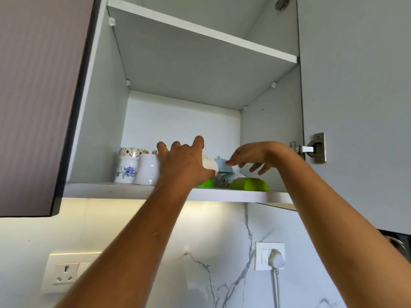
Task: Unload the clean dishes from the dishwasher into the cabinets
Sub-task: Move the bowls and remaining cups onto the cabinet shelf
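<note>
The wall cabinet stands open, and its lower shelf (124,189) carries cups and bowls. My left hand (184,162) reaches in over the shelf and grips a white bowl (209,163), fingers spread over its top and thumb beneath. Below that bowl a green bowl (205,183) sits on the shelf. My right hand (253,156) hovers to the right, fingers loose and empty, with a fingertip close to a light blue bowl (222,166). The blue bowl sits upside down on a floral bowl (226,180). Another green bowl (249,184) lies upside down at the front right.
At the shelf's left stand a floral white mug (125,172), a plain white mug (148,170) and a patterned mug (131,152) behind them. The upper shelf (200,30) is seen from below. The open door with its hinge (315,150) is on the right. Wall sockets (269,256) sit below.
</note>
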The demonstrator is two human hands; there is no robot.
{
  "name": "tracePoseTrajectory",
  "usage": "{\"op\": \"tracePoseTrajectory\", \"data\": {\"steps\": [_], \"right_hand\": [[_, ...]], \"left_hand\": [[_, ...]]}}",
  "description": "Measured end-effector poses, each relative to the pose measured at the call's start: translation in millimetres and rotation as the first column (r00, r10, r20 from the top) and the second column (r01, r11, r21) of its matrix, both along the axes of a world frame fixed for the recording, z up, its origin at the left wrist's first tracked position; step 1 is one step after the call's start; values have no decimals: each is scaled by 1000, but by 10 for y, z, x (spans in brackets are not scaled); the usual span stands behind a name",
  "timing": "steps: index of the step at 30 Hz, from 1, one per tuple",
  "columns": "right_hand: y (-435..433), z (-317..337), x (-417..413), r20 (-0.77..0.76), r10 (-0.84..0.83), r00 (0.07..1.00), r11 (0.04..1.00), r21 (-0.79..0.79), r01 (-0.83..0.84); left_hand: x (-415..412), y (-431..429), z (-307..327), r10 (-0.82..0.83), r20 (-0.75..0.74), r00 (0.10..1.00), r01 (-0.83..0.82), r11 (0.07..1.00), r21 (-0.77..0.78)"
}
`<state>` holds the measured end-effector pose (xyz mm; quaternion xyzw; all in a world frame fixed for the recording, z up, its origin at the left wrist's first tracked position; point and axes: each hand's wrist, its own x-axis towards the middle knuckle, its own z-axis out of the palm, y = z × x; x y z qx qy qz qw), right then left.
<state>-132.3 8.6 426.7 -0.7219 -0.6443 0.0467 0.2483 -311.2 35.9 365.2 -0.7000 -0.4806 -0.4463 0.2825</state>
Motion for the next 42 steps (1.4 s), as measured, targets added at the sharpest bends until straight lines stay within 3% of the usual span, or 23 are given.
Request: {"op": "tracePoseTrajectory", "data": {"steps": [5,7,9,13,19,26,34,42], "right_hand": [[-113,-266,24,69,-18,997,994,-103,25],[-114,-335,62,31,-15,999,997,-80,18],[-102,-361,108,97,-56,994,998,-24,59],[-56,-411,147,161,-105,981,994,58,96],[98,-491,207,117,-126,985,986,125,111],[200,-503,274,82,-185,979,966,197,166],[162,-523,338,24,-111,994,944,316,98],[162,-548,348,-34,-161,986,923,350,163]], "left_hand": [[-7,-59,11,-27,-80,996,24,999,-31],[20,-96,28,-70,-134,989,54,992,-115],[87,-133,61,-108,-198,974,59,969,-240],[306,-174,156,-141,-294,945,-7,893,-450],[460,-51,145,-215,-228,949,6,740,-673],[468,24,90,-174,-188,967,4,745,-667],[480,23,87,-77,-281,957,-95,828,-552],[491,105,85,-27,-314,949,-137,861,-489]]}}
